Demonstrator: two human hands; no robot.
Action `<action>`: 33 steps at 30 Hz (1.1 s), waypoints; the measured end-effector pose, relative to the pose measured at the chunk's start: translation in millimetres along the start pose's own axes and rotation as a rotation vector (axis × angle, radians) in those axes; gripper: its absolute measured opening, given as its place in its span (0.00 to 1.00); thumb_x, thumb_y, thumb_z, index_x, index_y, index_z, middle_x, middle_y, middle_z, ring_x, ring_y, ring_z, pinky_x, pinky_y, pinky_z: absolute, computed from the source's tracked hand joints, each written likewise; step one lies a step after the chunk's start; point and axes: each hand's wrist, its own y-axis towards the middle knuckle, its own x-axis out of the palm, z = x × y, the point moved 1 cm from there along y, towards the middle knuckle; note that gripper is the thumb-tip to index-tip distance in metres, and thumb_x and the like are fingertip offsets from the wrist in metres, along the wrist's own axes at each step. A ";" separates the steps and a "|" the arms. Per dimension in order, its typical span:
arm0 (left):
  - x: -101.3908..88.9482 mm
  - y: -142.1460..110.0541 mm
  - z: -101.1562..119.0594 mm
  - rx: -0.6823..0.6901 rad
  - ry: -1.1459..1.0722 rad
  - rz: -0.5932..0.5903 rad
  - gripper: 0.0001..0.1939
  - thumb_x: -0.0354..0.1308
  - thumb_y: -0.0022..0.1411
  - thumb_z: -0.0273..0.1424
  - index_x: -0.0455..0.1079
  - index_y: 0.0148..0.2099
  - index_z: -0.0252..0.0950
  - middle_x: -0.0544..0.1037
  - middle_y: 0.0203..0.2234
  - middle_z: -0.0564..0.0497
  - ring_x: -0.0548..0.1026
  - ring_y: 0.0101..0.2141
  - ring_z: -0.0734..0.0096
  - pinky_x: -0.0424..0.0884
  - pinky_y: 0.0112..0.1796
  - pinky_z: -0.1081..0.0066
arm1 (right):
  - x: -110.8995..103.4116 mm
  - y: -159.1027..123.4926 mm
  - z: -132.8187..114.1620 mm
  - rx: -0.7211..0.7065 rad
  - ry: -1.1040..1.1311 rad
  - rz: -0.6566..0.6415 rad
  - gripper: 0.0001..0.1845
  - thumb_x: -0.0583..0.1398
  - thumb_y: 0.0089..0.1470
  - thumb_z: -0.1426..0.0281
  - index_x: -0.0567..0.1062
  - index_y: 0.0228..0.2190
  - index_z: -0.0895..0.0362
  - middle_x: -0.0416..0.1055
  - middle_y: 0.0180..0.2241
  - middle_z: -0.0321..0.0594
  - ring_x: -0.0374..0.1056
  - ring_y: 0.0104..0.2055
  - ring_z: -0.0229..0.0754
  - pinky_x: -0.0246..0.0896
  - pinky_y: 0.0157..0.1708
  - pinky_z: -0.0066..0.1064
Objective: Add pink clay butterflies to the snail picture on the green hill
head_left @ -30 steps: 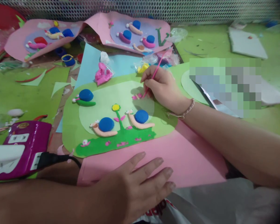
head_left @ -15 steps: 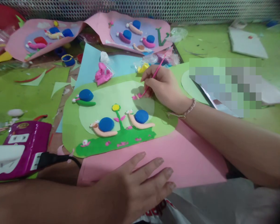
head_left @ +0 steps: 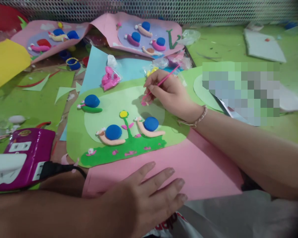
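A thin pink stick-like tool (head_left: 165,79) is pinched in my right hand (head_left: 167,92), its lower tip against a small pink clay piece (head_left: 144,103) on the light green paper (head_left: 106,94). My left hand (head_left: 149,195) lies with fingers spread on the pink paper (head_left: 201,172) at the near side. The green paper bears clay snails with blue shells (head_left: 113,132), among them one on a green body (head_left: 91,109). Between two snails rises a yellow clay flower (head_left: 123,114). Dark green clay grass (head_left: 104,157) dotted with pink bits runs along the lower edge.
A pink clay packet (head_left: 110,79) lies on blue paper (head_left: 129,67). A purple power strip (head_left: 43,142) with a black plug (head_left: 52,170) stands at left. Other snail pictures (head_left: 149,36) lean along the back by the perforated metal panel (head_left: 164,11). Yellow paper (head_left: 8,62) juts in at left.
My right hand has shifted slightly left, and the pink tool has tilted lower. A yellow sheet has come further into view at the left. My left hand stays put.
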 end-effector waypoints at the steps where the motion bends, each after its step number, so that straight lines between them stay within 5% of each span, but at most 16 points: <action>1: 0.1 0.0 0.1 -0.001 -0.003 0.006 0.22 0.38 0.70 0.31 0.59 0.63 0.40 0.60 0.62 0.54 0.56 0.61 0.59 0.54 0.57 0.54 | 0.0 -0.7 -0.3 -0.011 -0.009 -0.008 0.08 0.55 0.54 0.77 0.64 0.28 0.53 0.69 0.22 0.31 0.70 0.25 0.33 0.69 0.26 0.26; 12: 0.8 -0.3 0.9 0.000 -0.003 0.002 0.21 0.40 0.70 0.31 0.59 0.63 0.40 0.60 0.62 0.54 0.55 0.61 0.58 0.53 0.57 0.54 | -0.8 0.8 0.8 0.006 -0.064 0.025 0.04 0.55 0.58 0.68 0.67 0.31 0.54 0.69 0.24 0.34 0.69 0.25 0.34 0.68 0.28 0.27; 17: 1.4 -0.5 0.8 -0.001 -0.009 -0.004 0.22 0.38 0.70 0.30 0.58 0.63 0.39 0.59 0.63 0.54 0.54 0.61 0.58 0.53 0.57 0.54 | -11.8 -0.1 -1.2 -0.429 -0.564 -0.084 0.09 0.54 0.56 0.72 0.74 0.35 0.52 0.70 0.33 0.41 0.67 0.36 0.40 0.65 0.40 0.35; 22: 1.4 -0.5 1.5 -0.001 -0.003 -0.012 0.22 0.40 0.70 0.30 0.58 0.63 0.39 0.58 0.63 0.53 0.54 0.61 0.57 0.54 0.57 0.53 | -20.4 -1.0 0.6 -0.705 -0.916 -0.292 0.15 0.51 0.53 0.75 0.77 0.35 0.52 0.65 0.28 0.40 0.62 0.31 0.40 0.61 0.37 0.39; 33: 0.4 -0.1 1.9 -0.006 0.004 0.009 0.21 0.39 0.71 0.30 0.59 0.62 0.40 0.60 0.62 0.54 0.55 0.61 0.58 0.56 0.57 0.53 | -16.4 1.6 9.3 -0.548 -0.894 -0.315 0.13 0.55 0.51 0.76 0.78 0.33 0.50 0.64 0.26 0.38 0.62 0.31 0.39 0.61 0.36 0.35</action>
